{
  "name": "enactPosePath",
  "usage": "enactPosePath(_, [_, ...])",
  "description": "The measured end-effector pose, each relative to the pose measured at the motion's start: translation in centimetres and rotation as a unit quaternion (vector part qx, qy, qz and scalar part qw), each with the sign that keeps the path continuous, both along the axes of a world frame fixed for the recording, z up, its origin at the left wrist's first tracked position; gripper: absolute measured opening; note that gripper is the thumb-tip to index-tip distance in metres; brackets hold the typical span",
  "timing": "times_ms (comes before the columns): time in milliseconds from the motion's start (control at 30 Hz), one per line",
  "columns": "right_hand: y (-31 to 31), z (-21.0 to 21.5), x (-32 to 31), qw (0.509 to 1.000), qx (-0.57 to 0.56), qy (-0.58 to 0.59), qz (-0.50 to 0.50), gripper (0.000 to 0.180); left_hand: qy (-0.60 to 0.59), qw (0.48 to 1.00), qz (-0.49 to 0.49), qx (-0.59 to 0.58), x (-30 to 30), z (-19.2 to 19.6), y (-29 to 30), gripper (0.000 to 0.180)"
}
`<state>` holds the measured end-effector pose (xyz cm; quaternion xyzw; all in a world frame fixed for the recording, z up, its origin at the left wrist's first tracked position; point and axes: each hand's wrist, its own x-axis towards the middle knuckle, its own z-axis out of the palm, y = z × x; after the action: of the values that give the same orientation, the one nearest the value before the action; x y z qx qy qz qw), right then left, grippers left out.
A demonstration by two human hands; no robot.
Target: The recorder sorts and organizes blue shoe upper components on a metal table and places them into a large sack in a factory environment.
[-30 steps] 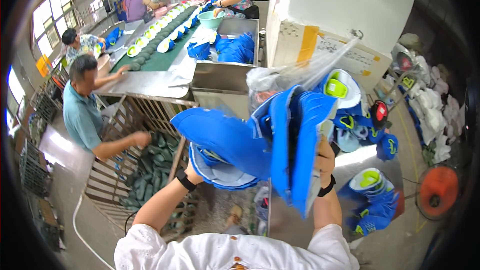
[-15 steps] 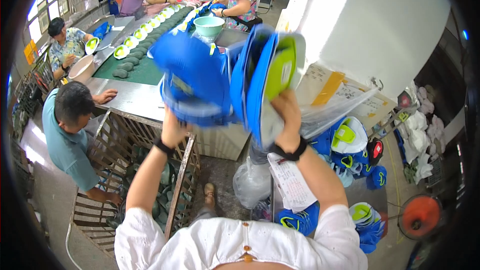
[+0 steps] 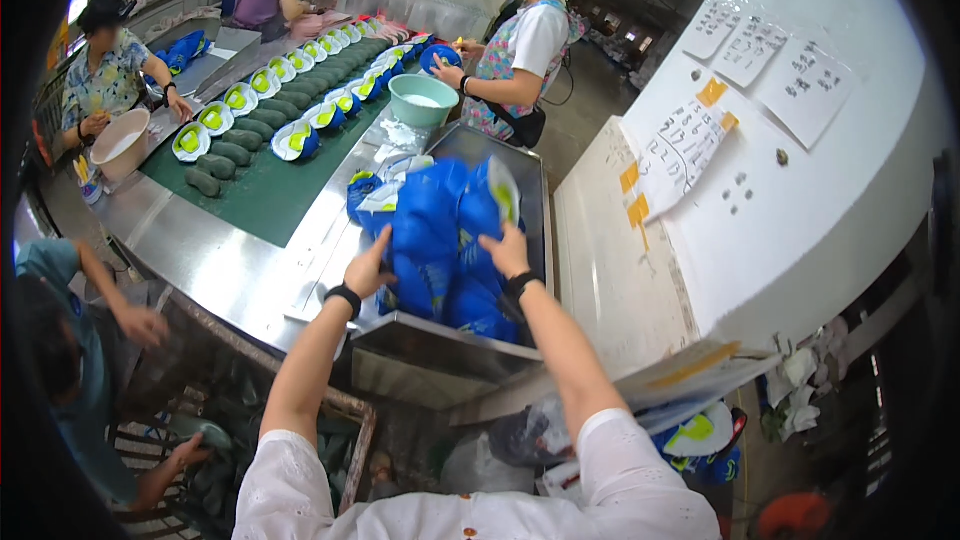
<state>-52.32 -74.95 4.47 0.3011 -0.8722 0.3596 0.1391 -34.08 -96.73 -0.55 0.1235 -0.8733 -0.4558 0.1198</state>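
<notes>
Uppers (image 3: 428, 240) in a blue bunch, now lowered into the bin (image 3: 533, 225) right of the belt (image 3: 250, 198), seem mostly set down, left hand (image 3: 369, 270) and right hand (image 3: 508, 253) half-open at their near sides, grip unclear.

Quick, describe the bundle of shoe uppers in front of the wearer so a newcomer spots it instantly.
Start at the green conveyor belt, then go right to the open metal tray. At the tray is a bright blue bundle of shoe uppers. Unlike the uppers lined up on the belt, it is clumped between the wearer's left hand and right hand.
</notes>
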Motion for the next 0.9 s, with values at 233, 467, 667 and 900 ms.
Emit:
enactPosePath(233, [-1.3, -2.4, 4.0, 0.989, 0.097, -0.022, 0.108, 0.050, 0.047, 0.994, -0.079, -0.059, -4.1, -9.7, -2.4, 0.060])
enactPosePath(467, [9.8, 9.5, 18.8, 0.961, 0.044, -0.039, 0.270, 0.048, 0.075, 0.979, -0.035, -0.186, -3.5, -1.2, 2.8, 0.042])
enactPosePath(667, [26.4, 14.1, 34.1, 0.971, 0.112, 0.192, 0.091, 0.033, 0.293, 0.913, -0.277, -0.067, 1.4, 12.1, 22.5, 0.037])
enactPosePath(900, [49.1, 6.4, 52.7, 0.958, 0.022, 0.071, -0.278, 0.036, 0.304, 0.794, -0.526, -0.030, 15.5, 17.1, 50.7, 0.036])
